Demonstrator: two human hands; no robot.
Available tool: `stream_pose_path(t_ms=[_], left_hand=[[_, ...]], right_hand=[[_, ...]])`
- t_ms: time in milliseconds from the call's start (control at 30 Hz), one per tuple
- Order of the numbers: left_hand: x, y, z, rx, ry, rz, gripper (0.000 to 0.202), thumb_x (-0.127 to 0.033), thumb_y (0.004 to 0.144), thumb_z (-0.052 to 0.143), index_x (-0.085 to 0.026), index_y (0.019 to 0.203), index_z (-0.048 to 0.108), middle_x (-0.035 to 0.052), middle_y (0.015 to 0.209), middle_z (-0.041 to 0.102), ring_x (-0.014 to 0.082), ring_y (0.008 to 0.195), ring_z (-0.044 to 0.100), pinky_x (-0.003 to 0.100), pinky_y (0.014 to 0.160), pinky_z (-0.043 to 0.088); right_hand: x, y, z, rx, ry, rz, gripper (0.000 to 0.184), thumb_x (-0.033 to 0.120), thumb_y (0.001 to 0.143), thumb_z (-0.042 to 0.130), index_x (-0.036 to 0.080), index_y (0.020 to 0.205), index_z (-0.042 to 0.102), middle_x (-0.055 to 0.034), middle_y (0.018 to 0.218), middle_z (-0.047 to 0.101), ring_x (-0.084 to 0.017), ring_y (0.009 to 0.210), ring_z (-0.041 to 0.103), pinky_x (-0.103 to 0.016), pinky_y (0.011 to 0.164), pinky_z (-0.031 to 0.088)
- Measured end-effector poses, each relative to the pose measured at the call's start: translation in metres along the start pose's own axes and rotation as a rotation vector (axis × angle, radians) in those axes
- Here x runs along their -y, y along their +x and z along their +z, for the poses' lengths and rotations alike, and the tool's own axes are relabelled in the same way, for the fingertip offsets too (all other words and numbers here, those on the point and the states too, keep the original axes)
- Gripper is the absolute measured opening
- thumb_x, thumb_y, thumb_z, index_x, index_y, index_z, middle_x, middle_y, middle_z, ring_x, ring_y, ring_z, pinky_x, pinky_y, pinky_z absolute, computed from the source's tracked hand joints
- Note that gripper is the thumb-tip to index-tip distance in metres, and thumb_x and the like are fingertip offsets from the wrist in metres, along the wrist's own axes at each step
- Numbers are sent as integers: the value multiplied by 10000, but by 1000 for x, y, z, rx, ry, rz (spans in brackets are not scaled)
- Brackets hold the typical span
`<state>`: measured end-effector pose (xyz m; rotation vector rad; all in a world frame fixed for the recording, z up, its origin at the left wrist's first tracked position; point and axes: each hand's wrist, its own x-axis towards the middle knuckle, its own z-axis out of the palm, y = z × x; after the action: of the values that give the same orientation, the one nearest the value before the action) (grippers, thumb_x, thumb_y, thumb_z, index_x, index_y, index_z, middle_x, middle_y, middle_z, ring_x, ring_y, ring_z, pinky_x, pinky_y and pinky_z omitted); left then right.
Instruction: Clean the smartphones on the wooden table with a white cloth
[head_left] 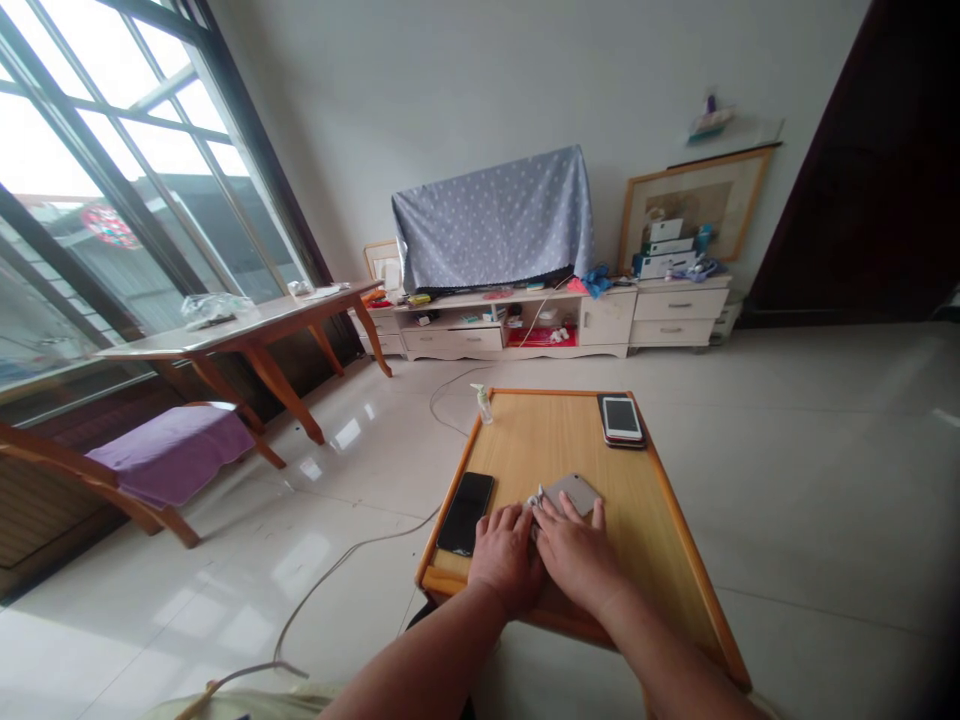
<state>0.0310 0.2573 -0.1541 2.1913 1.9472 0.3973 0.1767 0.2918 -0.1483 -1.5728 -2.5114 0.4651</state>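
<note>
A grey phone (pixel 579 492) lies back side up on the small wooden table (pixel 540 430). My right hand (pixel 576 548) rests over its near edge, fingers spread and flat, some of them touching the phone. Beside the phone's left end is a small crumpled whitish thing (pixel 535 498), too small to name for certain. My left hand (pixel 504 552) presses close to it with fingers curled; what they hold, if anything, is hidden. Just left of that hand lies a black phone (pixel 466 512), screen up.
A white phone (pixel 622 418) lies on a dark flat item at the table's far right corner. A clear pump bottle (pixel 484 405) stands at the far left edge. A cable (pixel 360 545) runs over the floor. A purple-covered chair (pixel 172 450) is at left.
</note>
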Motion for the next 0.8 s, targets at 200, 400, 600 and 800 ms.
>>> stream_pose_path(t_ms=[200,400,600,800], left_hand=[[1,1,0,6,9,-9,556,-481,905,467,-289,1424,519,73,1501,504,291,1396,396,485,1160,294],[0,0,-2,-2,19,7,554,-488,908,472,-294,1426,515,65,1485,517,295,1380,410,480,1165,293],[-2,0,-3,8,22,-15,521,-450,930,446,-321,1431,509,57,1494,509,287,1392,398,481,1161,294],[-2,0,-4,15,26,-6,542,-491,912,479,-292,1414,521,74,1500,497,298,1395,389,484,1162,291]], right_hand=[[-5,-9,-3,6,7,-56,481,346,1028,293,260,1385,603,-84,1465,571,-346,1477,319,-716,1106,-189],[-8,1,4,-12,16,33,502,368,1042,275,277,1484,496,-78,1572,436,-330,1501,277,-701,1139,-126],[3,2,-3,-14,2,54,492,376,1046,283,245,1422,572,-115,1518,505,-332,1507,259,-683,1119,-191],[-10,-4,-3,-43,9,37,467,386,1046,286,298,1361,620,-71,1480,557,-334,1477,321,-706,1104,-189]])
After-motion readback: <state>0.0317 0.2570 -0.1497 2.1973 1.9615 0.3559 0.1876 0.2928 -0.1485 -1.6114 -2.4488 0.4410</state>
